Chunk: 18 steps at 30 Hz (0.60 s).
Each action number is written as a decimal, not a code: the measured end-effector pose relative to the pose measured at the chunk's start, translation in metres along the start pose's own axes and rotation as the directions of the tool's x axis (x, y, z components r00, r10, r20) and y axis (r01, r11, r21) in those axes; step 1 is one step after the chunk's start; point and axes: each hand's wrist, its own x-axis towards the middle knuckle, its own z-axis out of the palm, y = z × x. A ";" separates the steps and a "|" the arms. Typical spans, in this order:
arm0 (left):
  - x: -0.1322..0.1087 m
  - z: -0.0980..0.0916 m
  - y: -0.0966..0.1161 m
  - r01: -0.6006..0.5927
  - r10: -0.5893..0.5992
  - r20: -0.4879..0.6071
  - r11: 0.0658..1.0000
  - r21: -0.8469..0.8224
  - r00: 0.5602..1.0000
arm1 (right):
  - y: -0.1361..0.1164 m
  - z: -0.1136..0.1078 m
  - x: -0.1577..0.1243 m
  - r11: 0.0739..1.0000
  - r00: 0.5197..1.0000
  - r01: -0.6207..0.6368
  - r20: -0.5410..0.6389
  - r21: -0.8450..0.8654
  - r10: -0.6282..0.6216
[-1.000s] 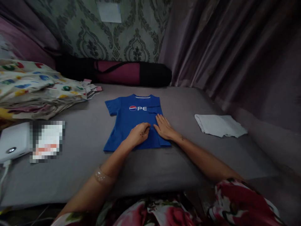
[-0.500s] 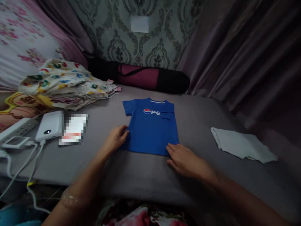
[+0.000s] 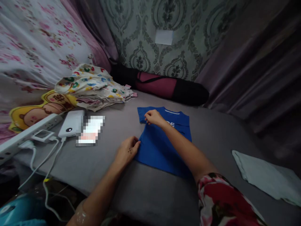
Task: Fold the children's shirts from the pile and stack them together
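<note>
A small blue T-shirt (image 3: 155, 150) lies on the grey sheet with its neckline away from me, and its right side is folded inward over part of the white lettering. My left hand (image 3: 129, 150) pinches the shirt's left side edge near the hem. Reaching across the shirt, my right hand (image 3: 154, 117) is closed on the cloth just below the left sleeve. My right forearm hides much of the chest print and part of the body of the shirt.
On the left are a patterned cloth pile (image 3: 98, 84), a yellow cartoon cushion (image 3: 30, 117), a power strip (image 3: 50, 124), a white power bank (image 3: 71, 124) with cables and a blurred rectangular item (image 3: 91, 130). A black and maroon bag (image 3: 156, 85) lies behind; a folded pale cloth (image 3: 263, 175) is right.
My right hand has moved from the shirt's lower right corner to below its left sleeve. My left hand remains at the left side. The view has shifted left.
</note>
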 end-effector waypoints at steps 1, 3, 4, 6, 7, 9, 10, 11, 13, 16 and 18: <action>0.000 0.001 0.000 0.008 -0.008 0.000 1.000 -0.012 1.000 | -0.003 0.006 0.014 0.996 1.000 -0.013 -0.028 -0.086 0.011; 0.001 0.002 0.000 0.019 -0.019 0.005 1.000 -0.022 1.000 | -0.011 0.015 0.034 0.966 0.996 -0.054 -0.085 -0.251 0.033; 0.001 0.003 -0.001 0.018 -0.018 -0.001 1.000 -0.016 1.000 | -0.015 0.020 0.042 0.946 0.993 -0.080 -0.110 -0.315 0.047; 0.001 0.005 -0.003 -0.004 0.004 -0.022 1.000 0.009 1.000 | -0.022 0.029 0.053 0.907 0.988 -0.129 -0.127 -0.400 0.084; 0.001 0.006 -0.003 -0.014 0.015 -0.035 0.999 0.028 0.999 | -0.025 0.033 0.057 0.892 0.988 -0.142 -0.122 -0.428 0.099; 0.000 0.008 -0.004 -0.036 0.040 -0.056 0.997 0.072 0.998 | -0.030 0.042 0.063 0.866 0.988 -0.150 -0.113 -0.476 0.109; 0.000 0.008 -0.005 -0.044 0.050 -0.063 0.995 0.093 0.997 | -0.032 0.046 0.064 0.854 0.988 -0.144 -0.114 -0.501 0.101; -0.001 0.009 -0.005 -0.053 0.060 -0.067 0.992 0.111 0.996 | -0.034 0.049 0.065 0.842 0.990 -0.133 -0.116 -0.522 0.084; -0.001 0.010 -0.005 -0.066 0.076 -0.070 0.989 0.134 0.995 | -0.037 0.055 0.066 0.828 0.991 -0.114 -0.122 -0.549 0.055; 0.000 0.011 -0.006 -0.063 0.073 -0.068 0.987 0.147 0.995 | -0.038 0.058 0.067 0.838 0.991 -0.099 -0.127 -0.536 0.035; 0.001 0.011 -0.006 -0.039 0.049 -0.066 0.989 0.139 0.997 | -0.033 0.055 0.069 0.848 0.989 -0.098 -0.144 -0.521 0.025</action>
